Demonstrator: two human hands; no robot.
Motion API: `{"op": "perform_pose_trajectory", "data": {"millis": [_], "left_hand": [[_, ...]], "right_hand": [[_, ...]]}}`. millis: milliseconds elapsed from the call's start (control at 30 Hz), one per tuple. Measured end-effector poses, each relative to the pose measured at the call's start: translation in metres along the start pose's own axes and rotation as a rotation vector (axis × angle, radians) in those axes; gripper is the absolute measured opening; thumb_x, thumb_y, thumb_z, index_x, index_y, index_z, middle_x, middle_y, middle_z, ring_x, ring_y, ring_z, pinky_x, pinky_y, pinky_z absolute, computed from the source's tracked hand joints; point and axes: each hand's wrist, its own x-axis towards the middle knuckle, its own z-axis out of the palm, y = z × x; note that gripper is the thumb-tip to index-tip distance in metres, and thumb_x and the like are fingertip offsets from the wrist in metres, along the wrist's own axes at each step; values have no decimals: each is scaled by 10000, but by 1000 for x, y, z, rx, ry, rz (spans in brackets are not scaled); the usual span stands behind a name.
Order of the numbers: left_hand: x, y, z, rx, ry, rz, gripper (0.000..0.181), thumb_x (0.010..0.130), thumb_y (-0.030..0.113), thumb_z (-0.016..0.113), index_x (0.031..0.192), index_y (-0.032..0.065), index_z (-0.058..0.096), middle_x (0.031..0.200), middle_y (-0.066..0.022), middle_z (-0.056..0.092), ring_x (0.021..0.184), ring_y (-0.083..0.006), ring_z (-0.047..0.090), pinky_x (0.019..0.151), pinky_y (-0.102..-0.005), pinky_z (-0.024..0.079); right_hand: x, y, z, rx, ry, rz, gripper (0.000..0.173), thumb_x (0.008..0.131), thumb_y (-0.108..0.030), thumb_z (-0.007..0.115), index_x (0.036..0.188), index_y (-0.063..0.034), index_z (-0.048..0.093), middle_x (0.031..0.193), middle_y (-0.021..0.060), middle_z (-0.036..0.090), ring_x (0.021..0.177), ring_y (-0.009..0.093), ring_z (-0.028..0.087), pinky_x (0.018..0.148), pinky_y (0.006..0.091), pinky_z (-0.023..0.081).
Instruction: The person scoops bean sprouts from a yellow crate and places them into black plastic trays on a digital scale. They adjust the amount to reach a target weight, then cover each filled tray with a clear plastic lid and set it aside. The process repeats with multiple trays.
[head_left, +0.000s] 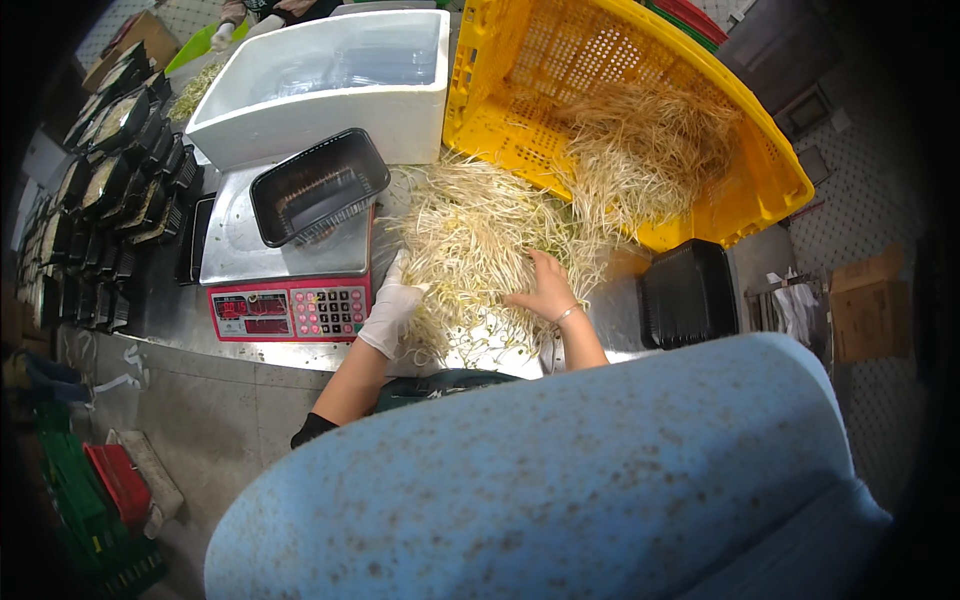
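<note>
A loose heap of bean sprouts (480, 232) lies on the metal table before me, pale stems tangled together. My left hand (394, 307), in a white glove, rests against the heap's left side with thumb and fingers apart. On the opposite side, my bare right hand (551, 289) touches the sprouts, its fingers spread and a bracelet at the wrist. Left of the heap, a black plastic tray (319, 187) sits tilted on the steel pan of a red digital scale (289, 309), whose display is lit.
A yellow perforated crate (765, 180) lies tipped behind the heap, holding rooted sprouts (652, 142). Behind the scale stands a white foam box (315, 127) with clear plastic inside. Filled black trays (112, 187) are stacked left; black trays (690, 292) stand right. A gloved person (262, 22) is across the table.
</note>
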Motion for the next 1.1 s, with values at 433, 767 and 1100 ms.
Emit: {"op": "perform_pose_trajectory", "data": {"millis": [433,767,1100], "left_hand": [[-20,37,29,951,168,155,783,717,170,664,1374,71,251,1177,-213,509,1112,-311,476,956,-353,351],[0,4,-3,259,115,-49,498,741,-26,577,1217,38,447,1038,-90,578,904,-168,545,774,-259,437],[-8,-4,-2,202,169,13,596,728,0,484,1308,76,368,1102,-137,573,989,-231,554,841,-289,421]], "right_hand": [[5,-25,36,-153,115,82,788,679,-403,684,1278,-16,350,1320,204,338,1126,340,443,941,383,371],[8,25,1,190,183,85,632,669,-210,701,1215,-6,456,1221,195,446,1067,331,465,946,374,364],[-9,-28,37,-15,213,-273,192,676,-141,664,867,-140,681,1149,92,515,1137,300,385,969,420,266]]}}
